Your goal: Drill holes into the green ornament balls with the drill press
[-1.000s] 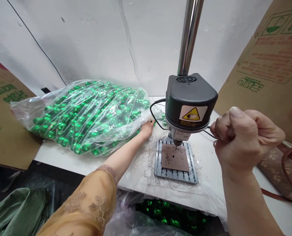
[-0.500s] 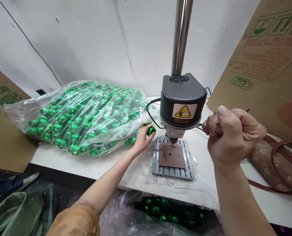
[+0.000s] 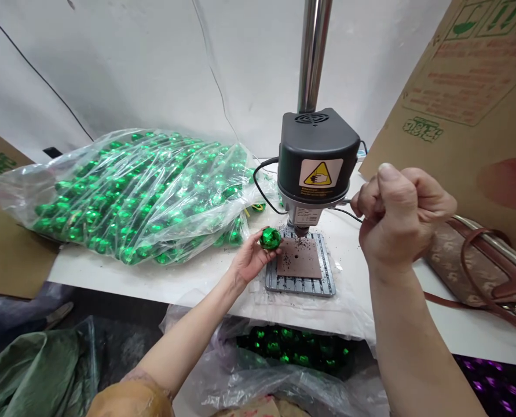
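Note:
My left hand grips a shiny green faceted ball between thumb and fingers, just left of the drill press base. A brown square board with a small dark hole lies on that slotted base, sprinkled with dark shavings. Above it hangs the black drill press head, its chuck apart from the ball. My right hand is closed in a fist round the feed lever, which mostly hides inside the fingers.
A clear plastic bag full of green balls fills the table's left side. More green balls sit in plastic below the front edge. At right are a patterned handbag and a large carton. A steel column rises behind.
My left hand has brought the green ball away from the bag, right and slightly down towards the board. My right hand stays closed at the lever. The view has shifted a little.

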`<state>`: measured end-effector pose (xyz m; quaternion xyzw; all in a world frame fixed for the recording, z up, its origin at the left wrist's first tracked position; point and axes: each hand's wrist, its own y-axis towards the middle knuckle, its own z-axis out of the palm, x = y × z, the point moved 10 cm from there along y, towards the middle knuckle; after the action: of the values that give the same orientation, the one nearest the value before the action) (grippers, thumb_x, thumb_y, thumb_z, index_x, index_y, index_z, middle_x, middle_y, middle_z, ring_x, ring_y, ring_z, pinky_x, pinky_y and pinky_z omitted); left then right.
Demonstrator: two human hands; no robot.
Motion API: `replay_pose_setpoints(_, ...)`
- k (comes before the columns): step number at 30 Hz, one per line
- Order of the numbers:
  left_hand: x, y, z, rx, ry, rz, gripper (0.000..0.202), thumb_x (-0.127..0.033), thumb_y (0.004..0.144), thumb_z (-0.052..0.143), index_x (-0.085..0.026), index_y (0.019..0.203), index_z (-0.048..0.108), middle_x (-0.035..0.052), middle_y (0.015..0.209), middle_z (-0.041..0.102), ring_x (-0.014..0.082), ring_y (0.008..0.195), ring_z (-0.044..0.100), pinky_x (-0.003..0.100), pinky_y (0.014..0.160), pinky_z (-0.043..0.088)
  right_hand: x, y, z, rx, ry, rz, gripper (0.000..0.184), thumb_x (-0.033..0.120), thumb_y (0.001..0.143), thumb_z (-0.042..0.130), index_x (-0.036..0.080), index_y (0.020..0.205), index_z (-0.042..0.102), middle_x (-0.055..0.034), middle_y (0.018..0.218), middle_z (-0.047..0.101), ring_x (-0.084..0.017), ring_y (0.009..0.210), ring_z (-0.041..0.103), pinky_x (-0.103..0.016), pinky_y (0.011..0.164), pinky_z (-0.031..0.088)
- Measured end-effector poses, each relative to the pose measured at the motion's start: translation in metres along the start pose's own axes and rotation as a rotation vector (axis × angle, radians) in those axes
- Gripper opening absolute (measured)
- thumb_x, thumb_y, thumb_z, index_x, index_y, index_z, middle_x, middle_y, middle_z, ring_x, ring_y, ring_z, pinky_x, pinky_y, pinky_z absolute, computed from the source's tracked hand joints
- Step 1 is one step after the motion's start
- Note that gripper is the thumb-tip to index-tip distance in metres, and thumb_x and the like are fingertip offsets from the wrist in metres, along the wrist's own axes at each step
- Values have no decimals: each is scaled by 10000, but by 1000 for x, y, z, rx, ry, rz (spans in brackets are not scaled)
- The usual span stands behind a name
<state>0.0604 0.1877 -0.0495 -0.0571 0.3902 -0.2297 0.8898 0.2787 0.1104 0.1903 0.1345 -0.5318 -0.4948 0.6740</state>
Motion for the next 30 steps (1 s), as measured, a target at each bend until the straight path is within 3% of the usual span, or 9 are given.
replay_pose_setpoints(4,2,-7,6,52,-26,-52,356,-368,844,674,-160,1128,622,103,957,725,180,803,698,215,583,517,1,0,1,5,-3,-11,422,211,832,630,202,488,385,91,400,358,-49,363,345,-275,407,277)
replay_pose_setpoints(8,4,-12,7,69,154,-33,446,-387,724,799,-156,1070,638,86,906,727,105,606,595,165,445,341,2,-1,0,-6,10,-31,432,206,833,627,201,488,368,92,398,341,-46,361,335,-274,407,263)
replay_pose_setpoints(10,5,-12,5,54,255,-20,480,-446,692,812,-147,1020,630,91,898,728,102,579,577,173,436,320,3,-1,0,-2,21,-39,434,209,837,628,202,494,363,93,398,336,-47,361,331,-272,405,261)
replay_pose_setpoints(14,-7,-9,0,-7,495,152,583,-382,670,846,-170,1154,601,52,946,717,113,654,621,191,512,414,3,-1,2,16,21,-45,457,233,856,630,205,509,335,89,409,315,-45,371,322,-266,414,249)
replay_pose_setpoints(17,-6,-6,2,24,617,219,657,-359,699,845,-189,1262,554,45,1015,709,109,682,629,202,544,440,2,-2,1,16,-21,-46,476,272,874,625,208,510,324,81,420,288,-48,383,318,-270,438,264)
replay_pose_setpoints(21,1,0,2,19,664,243,566,-379,718,846,-169,1174,584,38,951,703,111,674,615,214,561,440,0,-3,1,43,-61,-47,483,317,887,615,221,523,312,70,440,286,-64,398,313,-288,452,283)
replay_pose_setpoints(27,5,9,11,69,677,312,543,-326,692,880,-169,1154,641,63,1033,704,183,914,652,313,843,505,-1,-4,1,50,-150,-48,500,385,907,585,224,543,283,64,449,299,-67,416,311,-290,466,305)
replay_pose_setpoints(30,7,12,12,70,751,328,566,-337,685,884,-175,1175,651,52,995,696,182,878,644,318,833,504,0,-3,0,36,-75,-48,500,348,883,621,220,536,286,75,438,290,-62,406,316,-287,464,292)
